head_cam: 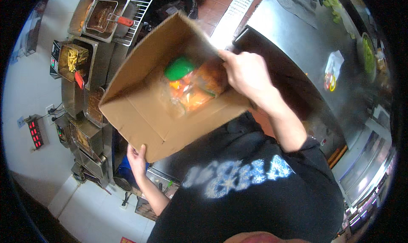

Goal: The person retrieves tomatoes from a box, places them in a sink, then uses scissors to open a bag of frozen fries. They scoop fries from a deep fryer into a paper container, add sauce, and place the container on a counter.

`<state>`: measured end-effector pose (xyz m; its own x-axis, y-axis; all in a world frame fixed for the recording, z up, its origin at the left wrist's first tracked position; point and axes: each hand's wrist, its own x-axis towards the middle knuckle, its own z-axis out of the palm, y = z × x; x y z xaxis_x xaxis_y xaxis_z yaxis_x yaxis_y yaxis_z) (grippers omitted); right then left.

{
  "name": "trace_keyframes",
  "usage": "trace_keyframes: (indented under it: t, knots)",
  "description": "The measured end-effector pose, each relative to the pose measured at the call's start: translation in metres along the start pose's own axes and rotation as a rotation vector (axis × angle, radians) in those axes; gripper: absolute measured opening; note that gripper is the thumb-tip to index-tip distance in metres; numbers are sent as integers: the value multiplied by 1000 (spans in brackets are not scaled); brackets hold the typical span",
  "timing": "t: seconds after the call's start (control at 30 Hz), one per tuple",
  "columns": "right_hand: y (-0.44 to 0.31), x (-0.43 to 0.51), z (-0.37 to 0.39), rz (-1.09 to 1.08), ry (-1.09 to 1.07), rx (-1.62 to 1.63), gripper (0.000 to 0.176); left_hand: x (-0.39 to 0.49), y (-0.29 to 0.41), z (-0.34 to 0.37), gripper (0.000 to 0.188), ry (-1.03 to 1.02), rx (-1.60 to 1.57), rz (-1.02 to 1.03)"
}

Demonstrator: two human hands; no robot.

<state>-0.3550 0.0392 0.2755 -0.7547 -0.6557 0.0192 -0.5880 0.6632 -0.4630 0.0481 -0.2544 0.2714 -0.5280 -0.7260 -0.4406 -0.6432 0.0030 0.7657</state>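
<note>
An open-topped cardboard box point(140, 121) is held up and tilted in front of my chest. My left hand point(137, 158) grips its near left corner, thumb inside the wall and fingers behind it. On the far right edge, my right hand point(244, 70) is closed over the cardboard, with its fingertips partly hidden. Inside lie a rounded green object point(179, 68) and clear plastic packaging point(194, 98) with orange and red contents. Blur hides what exactly these are.
Fryers with a basket of French fries point(72, 59) and a red-handled basket point(126, 21) line the left wall. A black-lined bin point(172, 8) stands beyond the box. At right, a steel worktable point(296, 35) bears a grey cloth point(301, 5) and yellow-handled scissors point(332, 83).
</note>
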Motion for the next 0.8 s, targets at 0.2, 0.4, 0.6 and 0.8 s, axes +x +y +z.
trace_keyframes:
  t: [0.2,0.4,0.6,0.8]
  knots:
    - [42,60,161,-25,-206,100,21,13,-127,52,25,13,265,-159]
    - [138,106,319,447,-438,42,37,76,-201,162,33,11,371,-211]
    - [247,177,423,497,-486,-133,26,203,-194,234,35,-36,384,-214]
    - [323,272,494,357,-484,-151,29,266,-225,341,32,7,242,-310]
